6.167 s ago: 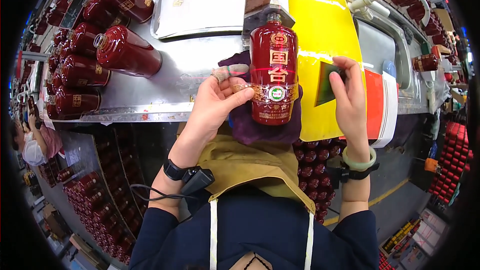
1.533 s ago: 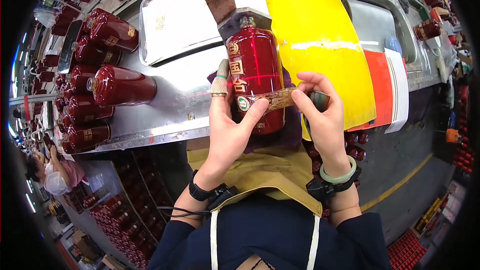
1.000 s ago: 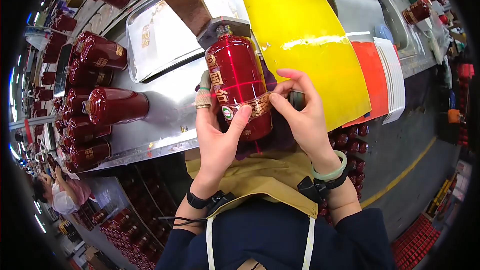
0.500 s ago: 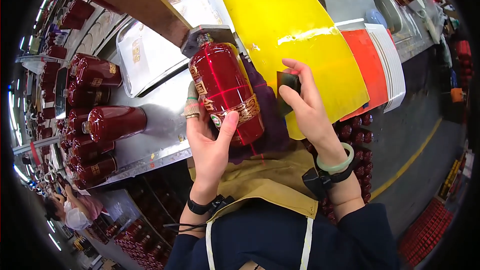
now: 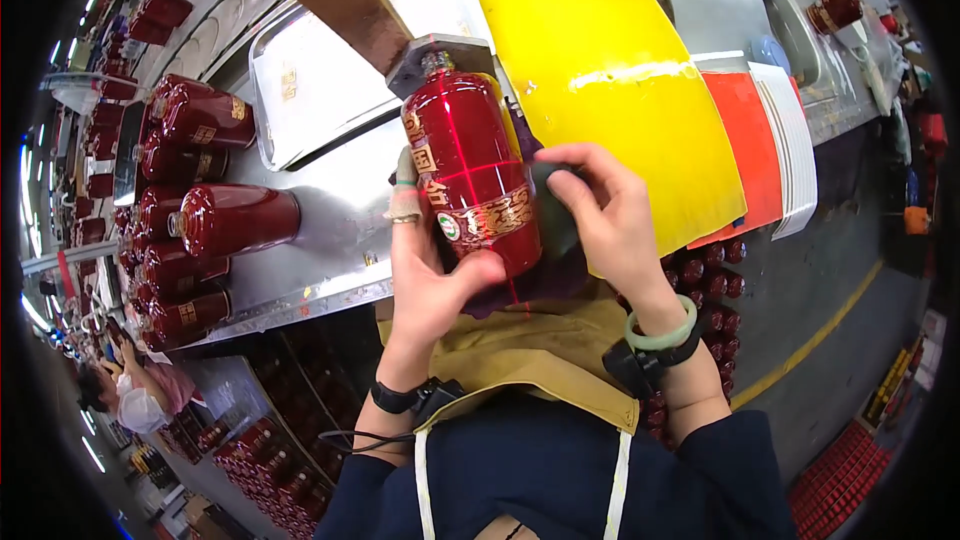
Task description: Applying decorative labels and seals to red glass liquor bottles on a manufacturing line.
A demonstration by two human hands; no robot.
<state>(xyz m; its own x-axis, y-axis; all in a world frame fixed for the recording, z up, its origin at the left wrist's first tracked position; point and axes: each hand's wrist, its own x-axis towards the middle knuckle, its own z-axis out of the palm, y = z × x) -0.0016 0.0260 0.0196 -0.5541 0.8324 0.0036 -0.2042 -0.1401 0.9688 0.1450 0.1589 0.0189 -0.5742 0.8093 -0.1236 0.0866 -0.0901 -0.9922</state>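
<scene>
A glossy dark-red bottle (image 5: 470,160) with gold decoration lies before me, its neck pointing away toward a grey block (image 5: 440,52) at the end of a wooden beam. Thin red light lines cross its surface. My left hand (image 5: 425,285) grips the bottle's left side and lower end, thumb over the base edge; wraps cover one finger. Between the thumb and fingers of my right hand (image 5: 610,215) is a dark flat scraper-like piece (image 5: 552,202), held against the bottle's right side. Dark purple cloth (image 5: 560,275) shows beneath the bottle.
Several red bottles (image 5: 240,218) stand on the metal bench (image 5: 335,230) at left. Beyond is a white-lined tray (image 5: 320,80). Yellow sheets (image 5: 610,90), a red sheet (image 5: 745,140) and white strips (image 5: 785,140) lie at right, near a sink (image 5: 790,0). Another person (image 5: 140,390) is far left.
My right hand has moved left, bringing the dark flat piece up to the bottle's right side. My left thumb has shifted toward the bottle's base. The whole view has shifted slightly.
</scene>
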